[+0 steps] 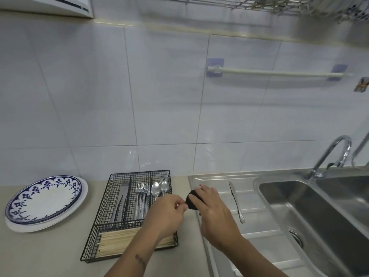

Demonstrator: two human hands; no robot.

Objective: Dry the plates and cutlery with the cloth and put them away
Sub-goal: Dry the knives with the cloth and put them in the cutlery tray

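Note:
My right hand (212, 206) grips a small dark cloth (191, 201) bunched up over the seam between counter and drainboard. Just left of it, my left hand (168, 211) has its fingers curled, and its fingertips pinch at the cloth's lower edge. Whether any cutlery is wrapped inside the cloth is hidden. A single table knife (236, 200) lies on the steel drainboard (211, 177) to the right of my hands. Two stacked plates (46, 200), the top one with a blue patterned rim, rest on the counter at far left.
A black wire cutlery basket (139, 172) sits between the plates and the drainboard, holding knives, forks, two spoons (159, 187) and bamboo chopsticks (119, 240). A steel sink (319, 208) with a tap (337, 150) is at right. A towel rail (275, 72) and overhead rack (259, 3) hang on the tiled wall.

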